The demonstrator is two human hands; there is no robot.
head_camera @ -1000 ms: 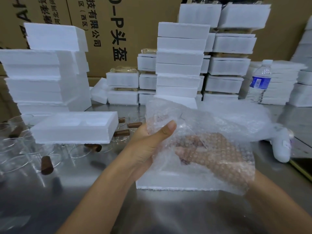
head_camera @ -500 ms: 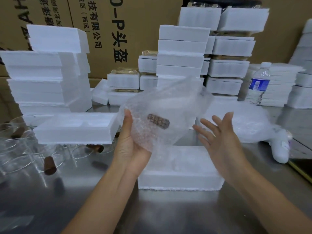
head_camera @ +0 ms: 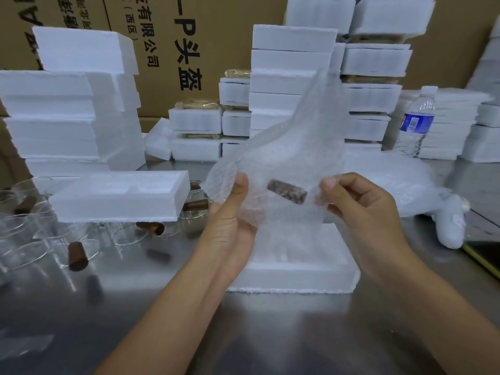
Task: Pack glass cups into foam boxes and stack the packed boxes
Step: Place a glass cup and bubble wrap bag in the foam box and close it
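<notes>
A clear bubble-wrap bag (head_camera: 284, 147) is held up over an open white foam box (head_camera: 297, 269) on the steel table. Through the wrap shows a glass cup with a brown handle (head_camera: 287, 191). My left hand (head_camera: 230, 212) grips the bag's left side, thumb on the front. My right hand (head_camera: 359, 204) pinches its right edge. To the left, a second open foam box (head_camera: 119, 196) rests on top of loose glass cups with brown handles (head_camera: 78, 255).
Stacks of white foam boxes (head_camera: 292, 77) line the back, with more at the left (head_camera: 62, 117), in front of brown cartons. A water bottle (head_camera: 415, 123) stands at the right beside a pile of bubble-wrap bags (head_camera: 400, 182).
My right hand came out of the bag, hung open for a moment, and now pinches the bag's right edge. The bag has been lifted and stands taller.
</notes>
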